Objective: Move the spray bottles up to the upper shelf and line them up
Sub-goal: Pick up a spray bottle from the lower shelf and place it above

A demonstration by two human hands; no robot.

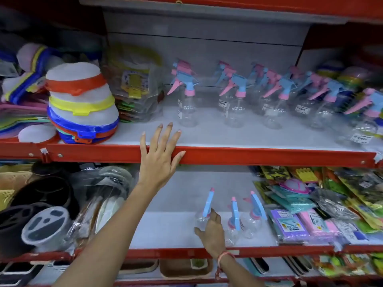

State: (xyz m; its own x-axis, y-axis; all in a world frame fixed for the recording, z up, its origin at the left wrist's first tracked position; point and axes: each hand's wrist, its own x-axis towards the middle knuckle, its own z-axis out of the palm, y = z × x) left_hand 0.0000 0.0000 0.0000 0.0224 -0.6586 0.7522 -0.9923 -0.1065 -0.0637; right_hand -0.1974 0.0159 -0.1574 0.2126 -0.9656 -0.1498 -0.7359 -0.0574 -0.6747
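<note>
While left hand [160, 160] rests spread on upper shelf [248, 155], right hand [211, 233] grips spray bottle [204, 214].

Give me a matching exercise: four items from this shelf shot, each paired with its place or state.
Items:
1. left hand
2. right hand
3. stacked lidded containers
4. rightmost spray bottle on the lower shelf

Places or states:
A. standing untouched, beside flat packets
B. fingers spread, resting over the upper shelf's red front edge
C. upper shelf, left end
D. closing around a clear spray bottle on the lower shelf

Pairs: 1-B, 2-D, 3-C, 4-A
</note>
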